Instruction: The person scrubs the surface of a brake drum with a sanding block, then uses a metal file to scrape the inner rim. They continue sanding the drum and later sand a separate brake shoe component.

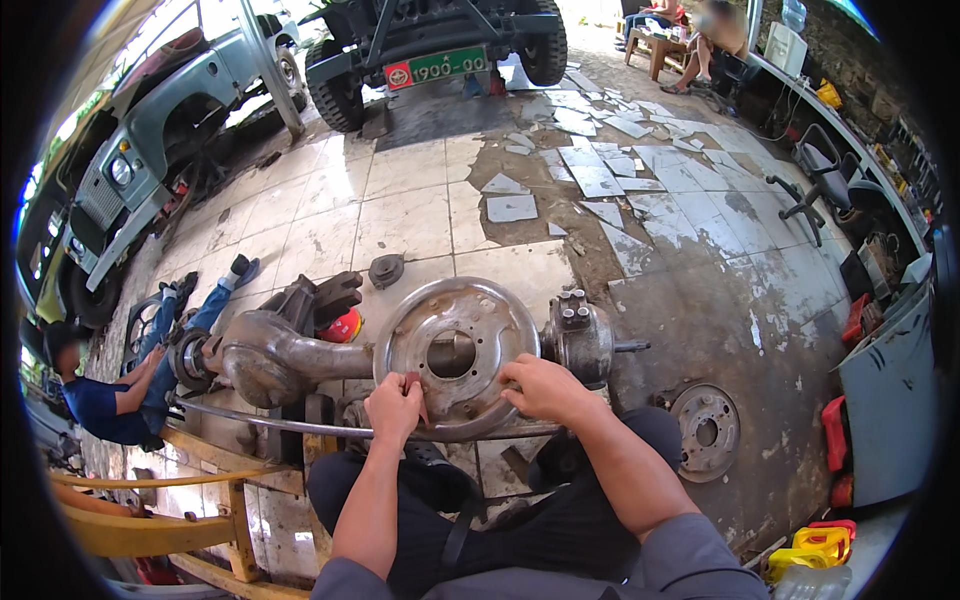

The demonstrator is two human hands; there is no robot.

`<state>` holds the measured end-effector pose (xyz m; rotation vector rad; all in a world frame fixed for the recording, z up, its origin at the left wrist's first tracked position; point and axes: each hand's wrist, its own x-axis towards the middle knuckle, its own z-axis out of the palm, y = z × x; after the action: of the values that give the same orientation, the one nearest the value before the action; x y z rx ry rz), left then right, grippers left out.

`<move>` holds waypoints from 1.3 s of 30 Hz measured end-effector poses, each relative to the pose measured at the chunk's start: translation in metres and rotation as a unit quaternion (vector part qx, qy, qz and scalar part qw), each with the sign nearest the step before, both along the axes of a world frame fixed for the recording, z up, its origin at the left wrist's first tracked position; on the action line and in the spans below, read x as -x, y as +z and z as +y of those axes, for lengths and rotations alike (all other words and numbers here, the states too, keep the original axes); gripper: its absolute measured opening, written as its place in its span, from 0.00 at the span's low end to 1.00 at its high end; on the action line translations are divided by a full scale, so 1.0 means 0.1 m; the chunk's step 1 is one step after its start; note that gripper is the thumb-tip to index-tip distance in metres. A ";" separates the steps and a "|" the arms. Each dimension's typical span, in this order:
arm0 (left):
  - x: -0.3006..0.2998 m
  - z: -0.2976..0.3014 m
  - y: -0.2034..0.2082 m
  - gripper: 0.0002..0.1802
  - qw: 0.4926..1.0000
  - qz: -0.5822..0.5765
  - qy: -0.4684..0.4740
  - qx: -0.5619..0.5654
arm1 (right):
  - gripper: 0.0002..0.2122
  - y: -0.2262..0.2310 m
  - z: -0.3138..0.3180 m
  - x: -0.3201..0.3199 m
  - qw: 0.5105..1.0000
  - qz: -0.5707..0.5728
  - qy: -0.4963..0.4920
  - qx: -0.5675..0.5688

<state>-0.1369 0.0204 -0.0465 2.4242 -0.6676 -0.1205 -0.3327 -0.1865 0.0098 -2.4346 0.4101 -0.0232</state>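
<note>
A round bare-metal brake backing plate [490, 310] with a large centre hole stands tilted before me, in front of the axle. My left hand [393, 412] is closed in a pinch at its lower left, on a small reddish-brown piece of sandpaper [422, 408] that touches the plate's face. My right hand [550, 390] has its fingers curled over the plate's right lower rim. Behind the plate runs the axle housing [265, 350], with its bulging centre on the left and a hub end [585, 340] on the right.
A second round plate [705, 420] lies on the floor at right. A yellow metal frame [235, 530] stands at lower left, near a seated co-worker [110, 405]. Broken tiles [590, 180] lie ahead, before a raised vehicle [430, 50]. A grey cabinet [890, 390] stands at right.
</note>
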 end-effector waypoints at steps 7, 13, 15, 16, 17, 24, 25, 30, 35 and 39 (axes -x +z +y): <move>-0.01 0.00 -0.02 0.14 1.000 0.008 0.005 0.013 | 0.13 0.01 -0.02 -0.03 1.000 -0.015 0.005 0.010; -0.03 0.00 -0.04 0.13 0.999 -0.045 -0.018 0.000 | 0.13 0.05 -0.01 -0.01 1.000 0.015 0.001 0.017; -0.03 0.00 -0.05 0.14 0.998 -0.053 -0.015 0.000 | 0.12 0.05 0.02 -0.02 1.000 0.007 0.002 0.005; -0.04 0.00 -0.06 0.14 0.999 -0.046 -0.016 0.008 | 0.12 0.06 0.01 -0.03 1.000 0.002 0.002 0.002; -0.05 0.00 -0.06 0.14 0.999 -0.039 -0.016 0.015 | 0.13 0.06 0.01 -0.02 1.000 0.011 0.001 0.003; 0.00 -0.01 0.01 0.14 1.000 -0.011 -0.007 0.014 | 0.13 0.09 0.04 -0.02 1.000 0.030 0.006 -0.004; 0.01 0.00 0.02 0.14 1.000 -0.006 -0.008 0.013 | 0.14 0.10 0.04 -0.03 0.999 0.031 0.006 -0.008; -0.07 0.02 -0.06 0.15 1.000 0.013 0.002 0.027 | 0.13 0.05 0.03 -0.04 1.000 0.030 0.010 0.003; -0.03 0.02 -0.01 0.15 1.000 0.020 -0.009 0.011 | 0.13 0.07 0.04 -0.03 0.999 0.038 0.003 0.002; -0.03 -0.01 0.03 0.15 1.000 0.024 0.009 0.004 | 0.13 0.04 0.04 -0.03 1.000 0.016 0.010 0.003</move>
<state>-0.1338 0.0191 -0.0436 2.4120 -0.6228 -0.1692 -0.3293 -0.1824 0.0143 -2.4481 0.3991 0.0233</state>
